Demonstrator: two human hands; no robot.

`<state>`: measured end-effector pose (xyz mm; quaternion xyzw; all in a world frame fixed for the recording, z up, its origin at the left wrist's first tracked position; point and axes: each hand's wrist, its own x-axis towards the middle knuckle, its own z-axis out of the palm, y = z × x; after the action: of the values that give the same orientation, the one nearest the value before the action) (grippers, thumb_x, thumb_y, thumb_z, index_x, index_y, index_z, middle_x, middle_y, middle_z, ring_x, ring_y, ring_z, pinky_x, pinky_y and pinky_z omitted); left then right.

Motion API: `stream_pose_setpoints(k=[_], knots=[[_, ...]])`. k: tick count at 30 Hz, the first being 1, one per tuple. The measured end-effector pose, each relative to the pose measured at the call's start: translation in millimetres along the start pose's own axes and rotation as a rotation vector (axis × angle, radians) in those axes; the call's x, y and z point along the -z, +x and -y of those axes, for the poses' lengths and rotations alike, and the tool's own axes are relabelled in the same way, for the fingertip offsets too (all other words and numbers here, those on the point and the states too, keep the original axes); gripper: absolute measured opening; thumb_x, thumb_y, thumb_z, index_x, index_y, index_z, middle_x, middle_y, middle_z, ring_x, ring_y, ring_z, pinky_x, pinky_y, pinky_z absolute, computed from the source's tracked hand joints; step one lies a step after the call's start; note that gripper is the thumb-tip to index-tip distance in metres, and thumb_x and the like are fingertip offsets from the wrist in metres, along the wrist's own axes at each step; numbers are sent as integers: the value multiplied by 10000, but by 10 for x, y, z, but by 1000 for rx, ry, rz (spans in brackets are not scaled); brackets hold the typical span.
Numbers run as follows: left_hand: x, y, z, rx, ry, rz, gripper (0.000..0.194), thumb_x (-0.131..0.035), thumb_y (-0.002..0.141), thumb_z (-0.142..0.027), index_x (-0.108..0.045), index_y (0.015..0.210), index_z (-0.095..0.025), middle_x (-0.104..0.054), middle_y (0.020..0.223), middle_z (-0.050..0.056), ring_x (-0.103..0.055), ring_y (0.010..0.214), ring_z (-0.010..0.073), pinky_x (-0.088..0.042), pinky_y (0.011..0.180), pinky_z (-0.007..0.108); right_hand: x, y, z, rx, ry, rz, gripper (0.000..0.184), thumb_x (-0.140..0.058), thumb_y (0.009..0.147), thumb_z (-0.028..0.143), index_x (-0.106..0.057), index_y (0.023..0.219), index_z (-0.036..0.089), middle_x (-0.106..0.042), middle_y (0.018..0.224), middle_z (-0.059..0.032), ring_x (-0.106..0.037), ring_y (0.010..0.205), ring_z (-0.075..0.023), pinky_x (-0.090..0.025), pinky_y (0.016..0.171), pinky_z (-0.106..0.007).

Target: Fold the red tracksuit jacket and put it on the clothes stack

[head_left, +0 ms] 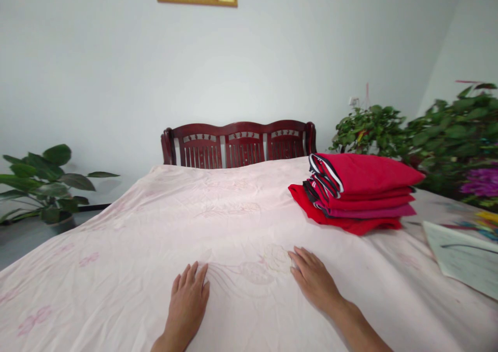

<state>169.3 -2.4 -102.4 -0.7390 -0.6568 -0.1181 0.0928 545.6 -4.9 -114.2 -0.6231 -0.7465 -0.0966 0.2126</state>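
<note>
Palm down on the pale pink flowered cloth (pixel 155 232), my left hand (pixel 187 301) lies with its fingers stretched forward and holds nothing. My right hand (pixel 314 280) rests flat on the same cloth to the right, fingers extended, beside a pale embroidered flower. Beyond my right hand, and apart from it, sits a stack of folded red clothes (pixel 365 196). One layer in the stack is magenta, and dark and white striped trim shows at its left side.
A dark red wooden bench (pixel 243 144) stands behind the cloth-covered surface against the wall. Potted plants are at the left (pixel 54 186) and right (pixel 451 129). A pale sheet (pixel 467 264) with a dark strip across it lies at the right edge, near purple flowers (pixel 480 181).
</note>
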Motion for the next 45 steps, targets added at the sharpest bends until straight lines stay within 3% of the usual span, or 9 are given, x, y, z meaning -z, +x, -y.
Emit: stream_pose_setpoints(k=[17,45], knots=[[-54,3,25,-16,3,-40,464,-360,966,-208,-551,1388,-231,-544,1456,85,-447,1373,288,-331,1136,484,35,5,20,6,-6,7,421,-449,930,280,-606,1313,201,-564,1409,-120,-506,1311,-278,-410,1105,-490],[-23,-8,9,-1,-2,-9,467,-358,967,-206,-540,1397,-235,-529,1469,81,-421,1394,284,-306,1145,481,96,19,53,-18,-24,57,434,-433,942,286,-597,1329,182,-547,1429,-119,-483,1337,-281,-396,1122,-478]])
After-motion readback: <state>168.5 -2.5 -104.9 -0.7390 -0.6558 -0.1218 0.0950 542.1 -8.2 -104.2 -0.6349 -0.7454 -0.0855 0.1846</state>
